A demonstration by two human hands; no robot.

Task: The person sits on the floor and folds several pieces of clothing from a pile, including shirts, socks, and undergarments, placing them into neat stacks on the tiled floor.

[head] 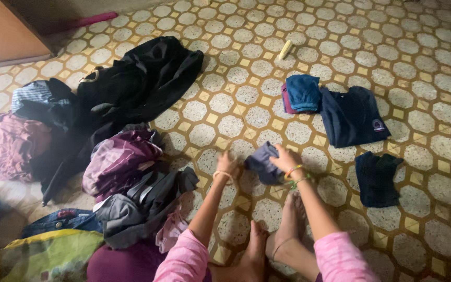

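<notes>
**Grey cloth held between two hands on the tiled floor**

A small grey-blue folded cloth point(263, 163) is seen on the patterned tile floor point(424, 104), just ahead of the person's bare feet point(272, 245). It lies between the two hands, its long axis running roughly away from the person, tilted slightly to the right. The right hand point(286, 159) is laid against the cloth's right edge, touching it, the fingers point(276, 155) curled over the fabric and apparently pinching it. The left hand point(227, 165) is placed just left of the cloth; whether contact is made at its near corner cannot be told, and its fingers are loosely bent, not clearly closed on anything. The right hand is therefore the nearer and the better engaged of the two.

Beyond the cloth, to the upper right, a folded blue garment over a maroon one point(303, 93) is stacked beside a dark navy shirt point(352, 116), with a dark folded piece point(376, 178) set apart to the right. On the left, an unsorted heap of clothes point(123, 156) is spread, a black garment point(142, 78) lying behind it.
</notes>
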